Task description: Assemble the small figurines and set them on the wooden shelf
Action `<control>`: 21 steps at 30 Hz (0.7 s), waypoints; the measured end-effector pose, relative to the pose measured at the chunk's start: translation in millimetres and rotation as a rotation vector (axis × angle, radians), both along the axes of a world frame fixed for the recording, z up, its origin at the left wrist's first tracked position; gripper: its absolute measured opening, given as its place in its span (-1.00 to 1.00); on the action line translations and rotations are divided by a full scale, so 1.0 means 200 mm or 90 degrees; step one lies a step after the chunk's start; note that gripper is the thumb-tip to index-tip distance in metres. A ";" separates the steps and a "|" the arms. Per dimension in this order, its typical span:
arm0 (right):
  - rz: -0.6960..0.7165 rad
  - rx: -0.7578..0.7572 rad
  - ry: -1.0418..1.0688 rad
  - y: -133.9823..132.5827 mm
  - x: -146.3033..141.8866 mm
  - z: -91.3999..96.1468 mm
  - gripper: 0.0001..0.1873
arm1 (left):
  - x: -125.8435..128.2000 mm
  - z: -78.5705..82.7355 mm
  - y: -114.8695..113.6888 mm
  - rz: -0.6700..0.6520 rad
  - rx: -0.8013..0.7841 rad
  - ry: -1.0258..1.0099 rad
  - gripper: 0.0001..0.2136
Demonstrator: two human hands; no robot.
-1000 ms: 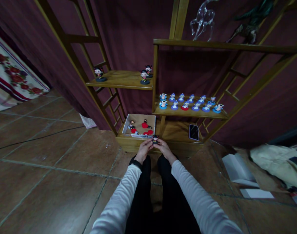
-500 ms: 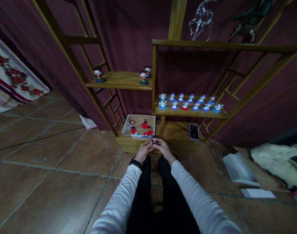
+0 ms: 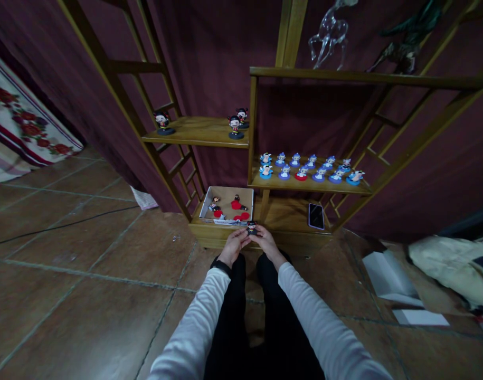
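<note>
My left hand (image 3: 233, 245) and my right hand (image 3: 267, 241) meet in front of me, both pinched on a small black-haired figurine (image 3: 251, 227) held between their fingertips. Just beyond them, on the lowest board of the wooden shelf (image 3: 289, 216), lies a shallow cardboard box (image 3: 226, 201) with a few similar figurine pieces and red bases. Three matching figurines (image 3: 235, 126) stand on the left middle shelf.
Several blue-based figurines (image 3: 309, 169) fill the right middle shelf. A dark phone (image 3: 316, 216) lies on the bottom board. A glass deer (image 3: 329, 32) stands on top. White paper boxes (image 3: 388, 279) and a beige bag (image 3: 455, 266) lie on the tiled floor at right.
Both hands keep the same hold on the figurine; only the view has shifted slightly.
</note>
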State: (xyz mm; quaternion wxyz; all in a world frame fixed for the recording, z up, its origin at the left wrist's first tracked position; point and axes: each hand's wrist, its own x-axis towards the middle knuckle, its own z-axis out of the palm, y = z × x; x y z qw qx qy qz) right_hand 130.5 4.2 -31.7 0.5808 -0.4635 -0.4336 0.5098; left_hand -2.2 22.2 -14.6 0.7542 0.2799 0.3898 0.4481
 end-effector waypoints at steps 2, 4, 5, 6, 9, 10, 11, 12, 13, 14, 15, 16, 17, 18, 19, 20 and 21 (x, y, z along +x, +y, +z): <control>-0.004 0.004 0.003 0.00 0.00 0.01 -0.48 | 0.00 0.00 0.00 0.006 0.001 -0.008 -0.80; -0.006 0.006 0.005 -0.01 0.00 0.01 -0.47 | 0.00 0.00 0.00 0.013 0.002 -0.016 -0.81; -0.006 0.007 0.004 -0.01 0.00 0.02 -0.47 | 0.00 0.00 0.00 0.014 0.002 -0.020 -0.81; -0.005 0.007 0.002 -0.01 0.00 0.02 -0.47 | 0.00 0.00 0.00 0.014 0.002 -0.022 -0.81; -0.004 0.008 -0.004 -0.02 0.00 0.03 -0.47 | -0.01 0.00 0.00 0.014 -0.004 -0.024 -0.82; -0.003 0.008 -0.004 -0.02 0.00 0.03 -0.47 | -0.01 0.00 0.00 0.017 -0.007 -0.023 -0.82; -0.002 0.008 -0.002 -0.02 0.00 0.04 -0.47 | -0.01 0.00 0.00 0.022 -0.009 -0.023 -0.83; 0.000 0.007 0.000 -0.02 0.00 0.04 -0.47 | -0.01 0.00 0.00 0.026 -0.012 -0.024 -0.83; 0.003 0.007 0.002 -0.02 0.00 0.04 -0.47 | -0.01 0.00 0.00 0.029 -0.014 -0.025 -0.84; 0.006 0.006 0.003 -0.02 0.00 0.04 -0.47 | -0.01 0.00 0.00 0.031 -0.016 -0.025 -0.85; 0.006 0.005 0.003 -0.02 0.00 0.04 -0.47 | -0.01 0.00 0.01 0.033 -0.019 -0.024 -0.85; 0.005 0.003 0.001 -0.02 0.00 0.04 -0.48 | 0.00 0.00 0.01 0.035 -0.022 -0.022 -0.86; 0.002 0.002 -0.001 -0.02 0.00 0.04 -0.48 | 0.00 0.00 0.01 0.038 -0.026 -0.020 -0.87; 0.000 0.001 -0.002 -0.02 0.00 0.04 -0.48 | 0.00 0.00 0.01 0.042 -0.029 -0.017 -0.87; -0.004 -0.001 -0.003 -0.02 0.00 0.04 -0.48 | 0.00 0.00 0.01 0.046 -0.032 -0.015 -0.87; -0.008 -0.003 -0.003 -0.02 0.00 0.04 -0.48 | 0.00 0.00 0.01 0.049 -0.035 -0.014 -0.88; -0.010 -0.005 -0.002 -0.02 0.00 0.04 -0.48 | 0.00 0.00 0.01 0.049 -0.036 -0.013 -0.88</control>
